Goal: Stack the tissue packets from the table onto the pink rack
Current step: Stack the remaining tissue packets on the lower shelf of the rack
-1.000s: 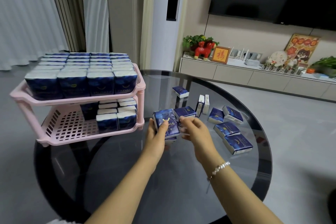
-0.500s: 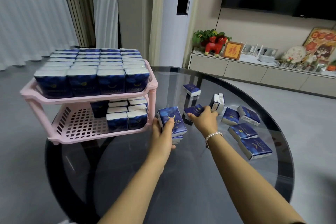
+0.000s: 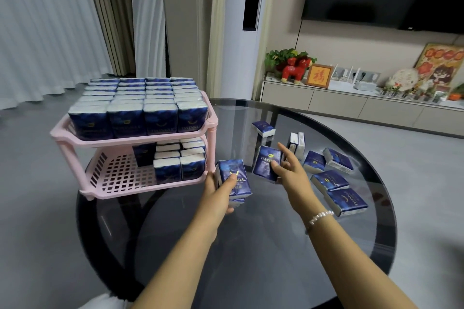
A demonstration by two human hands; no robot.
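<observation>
Left hand (image 3: 221, 189) grips a small stack of tissue packets (image 3: 234, 178) just beside the pink rack (image 3: 140, 142); right hand (image 3: 286, 170) pinches another packet (image 3: 266, 162) raised off the glass table (image 3: 251, 246). Risk: the lower packets could slip from the one-handed grip. Half a second earlier, the right hand lay flat over its packet, not yet lifted.

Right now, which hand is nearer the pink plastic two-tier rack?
Left. The left hand holds a blue tissue packet just off the pink plastic two-tier rack; the right hand is farther right, gripping another blue packet.
</observation>
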